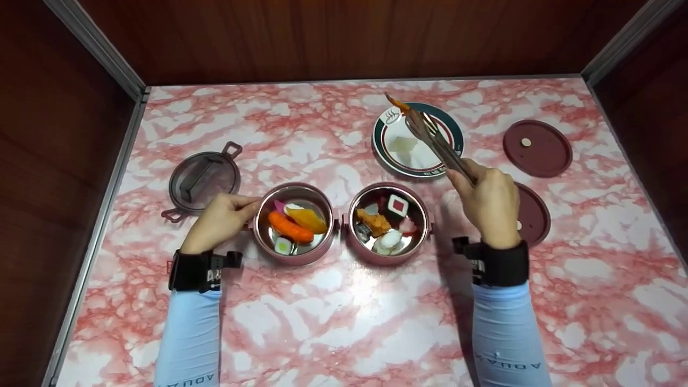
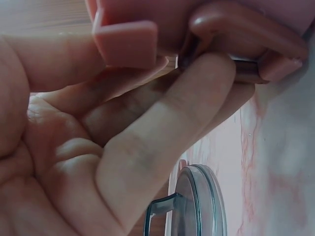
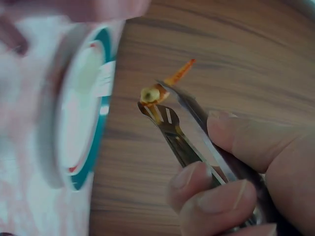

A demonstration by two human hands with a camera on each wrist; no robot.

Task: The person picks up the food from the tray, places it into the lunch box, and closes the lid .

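Observation:
My left hand (image 1: pixel 217 220) grips the left side of a pink round pot (image 1: pixel 294 260); in the left wrist view its fingers reach in at the pot's side handle (image 2: pixel 251 27), with the thumb by a pink tab (image 2: pixel 125 44). That pot holds a sausage (image 1: pixel 290 228), a yellow piece (image 1: pixel 306 219) and a small roll. My right hand (image 1: pixel 492 201) holds metal tongs (image 1: pixel 445 152) above a green-rimmed plate (image 1: pixel 457 126). Between the tongs' tips is an orange, tapered food piece (image 3: pixel 179 74). A pale, flat slice (image 1: pixel 403 144) lies on the plate.
Right of the first pot stands a second pink pot (image 1: pixel 389 259) with several food pieces, including a sushi roll (image 1: pixel 398 206). A see-through lid (image 1: pixel 207 180) lies at left. Two maroon round lids (image 1: pixel 545 156) lie at right, one partly behind the right hand. Dark wooden panels (image 1: pixel 344 40) border the table.

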